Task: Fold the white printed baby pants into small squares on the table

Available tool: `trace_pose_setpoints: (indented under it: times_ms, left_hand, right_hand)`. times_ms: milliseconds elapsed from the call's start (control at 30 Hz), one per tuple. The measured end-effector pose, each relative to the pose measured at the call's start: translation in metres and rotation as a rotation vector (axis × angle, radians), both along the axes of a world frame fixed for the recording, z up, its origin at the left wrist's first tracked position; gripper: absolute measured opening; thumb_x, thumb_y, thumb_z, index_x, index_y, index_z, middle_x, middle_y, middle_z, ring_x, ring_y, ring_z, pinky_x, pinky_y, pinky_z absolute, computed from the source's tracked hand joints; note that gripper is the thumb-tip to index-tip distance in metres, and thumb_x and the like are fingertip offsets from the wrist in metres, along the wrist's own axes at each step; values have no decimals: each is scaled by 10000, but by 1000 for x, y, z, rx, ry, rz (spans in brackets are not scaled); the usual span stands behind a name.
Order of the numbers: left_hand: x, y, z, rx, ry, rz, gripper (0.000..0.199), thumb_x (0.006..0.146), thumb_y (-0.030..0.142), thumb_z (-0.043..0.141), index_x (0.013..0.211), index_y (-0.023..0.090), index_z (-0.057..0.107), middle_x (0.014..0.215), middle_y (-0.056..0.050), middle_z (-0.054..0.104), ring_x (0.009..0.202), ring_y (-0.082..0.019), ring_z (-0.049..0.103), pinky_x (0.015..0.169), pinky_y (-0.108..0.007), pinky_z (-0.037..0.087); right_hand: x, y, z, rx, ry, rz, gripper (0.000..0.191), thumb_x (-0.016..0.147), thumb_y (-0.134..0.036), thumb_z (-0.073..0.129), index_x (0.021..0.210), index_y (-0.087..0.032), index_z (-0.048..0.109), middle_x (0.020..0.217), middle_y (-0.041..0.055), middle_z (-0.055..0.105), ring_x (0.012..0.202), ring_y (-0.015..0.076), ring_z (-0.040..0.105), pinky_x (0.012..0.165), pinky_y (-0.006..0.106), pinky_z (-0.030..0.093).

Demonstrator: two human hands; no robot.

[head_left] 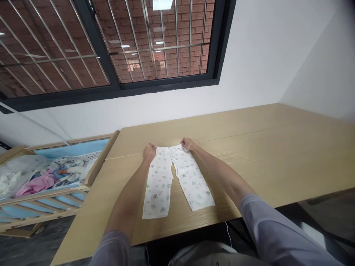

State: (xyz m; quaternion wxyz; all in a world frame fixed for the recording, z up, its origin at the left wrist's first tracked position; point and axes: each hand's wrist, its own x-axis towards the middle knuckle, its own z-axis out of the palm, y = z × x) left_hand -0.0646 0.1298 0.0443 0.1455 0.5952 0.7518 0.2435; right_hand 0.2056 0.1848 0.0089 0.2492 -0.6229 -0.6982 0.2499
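A small pair of white pants with a scattered pastel print lies spread on the wooden table, waistband away from me and legs pointing toward me. My left hand is closed on the left corner of the waistband. At the opposite corner, my right hand pinches the waistband between its fingers. The waistband is stretched between both hands, and a gap of table shows between the two legs.
The light wood table reaches far to the right, with seams across its top. At left stands a wooden crib with blue lining, holding a pink cloth and other rumpled fabrics. A barred window is set in the white wall behind.
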Motion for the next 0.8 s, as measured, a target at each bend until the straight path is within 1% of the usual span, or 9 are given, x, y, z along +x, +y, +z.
trace_pose_setpoints:
  times_ms: [133, 200, 300, 367, 467, 567, 633, 700, 800]
  left_hand:
    - [7, -12, 7, -26, 15, 30, 392, 957, 393, 638, 1289, 189, 594, 1299, -95, 617, 1096, -235, 643, 916, -457, 571]
    - [11, -20, 16, -17, 25, 38, 391, 956, 392, 637, 1287, 189, 594, 1302, -103, 616, 1113, -241, 636, 932, -456, 559]
    - [23, -32, 33, 16, 43, 28, 371, 971, 347, 593, 1292, 162, 568, 1316, -166, 608, 1222, -276, 585, 1011, -429, 483]
    - [37, -46, 45, 34, 53, -32, 344, 979, 316, 548, 1279, 147, 552, 1318, -192, 610, 1273, -280, 553, 1039, -391, 435]
    - [67, -84, 54, 13, 56, -224, 292, 974, 369, 534, 1190, 180, 589, 1207, -134, 683, 1147, -247, 629, 949, -342, 462]
    - [105, -145, 50, -78, 54, -449, 343, 909, 521, 600, 1062, 217, 643, 932, -68, 737, 891, -240, 693, 801, -343, 489]
    - [130, -188, 40, -131, 54, -598, 434, 849, 622, 632, 1030, 229, 659, 874, -48, 731, 807, -236, 693, 784, -357, 494]
    - [152, -224, 27, -124, 139, -763, 453, 880, 617, 571, 1069, 213, 649, 949, -87, 728, 866, -274, 695, 798, -400, 498]
    - [175, -256, 6, -72, 236, -861, 414, 894, 536, 571, 1112, 189, 633, 1066, -147, 701, 1008, -325, 671, 861, -453, 495]
  right_hand:
    - [-1, 2, -4, -10, -8, -13, 200, 780, -102, 693, 964, -179, 704, 1044, 80, 734, 1028, 198, 650, 869, 230, 465]
    - [-2, 4, -5, -19, -1, -23, 228, 781, -99, 693, 997, -168, 702, 1044, 88, 736, 1002, 189, 658, 852, 224, 469]
    - [0, 6, -3, -42, 31, -38, 231, 783, -100, 695, 1010, -142, 703, 1040, 109, 739, 942, 181, 669, 809, 221, 475]
    - [4, 7, 0, -64, 68, -39, 212, 774, -115, 712, 985, -129, 708, 1026, 114, 743, 889, 175, 673, 778, 221, 478]
    - [13, 9, 2, -103, 145, -20, 168, 753, -158, 752, 915, -124, 719, 947, 91, 756, 795, 160, 670, 735, 218, 479]
    - [22, 9, 1, -120, 241, 3, 132, 779, -207, 745, 867, -110, 725, 901, 89, 764, 762, 150, 667, 741, 218, 484]
    - [25, 8, -2, -122, 298, 13, 140, 805, -227, 722, 874, -106, 729, 934, 100, 770, 789, 147, 673, 762, 217, 488]
    - [27, 8, -5, -122, 339, 20, 147, 813, -240, 711, 887, -115, 734, 979, 100, 774, 827, 148, 680, 785, 216, 492]
    - [28, 7, -8, -122, 371, 18, 160, 807, -263, 717, 891, -130, 747, 1005, 94, 775, 866, 159, 686, 812, 230, 497]
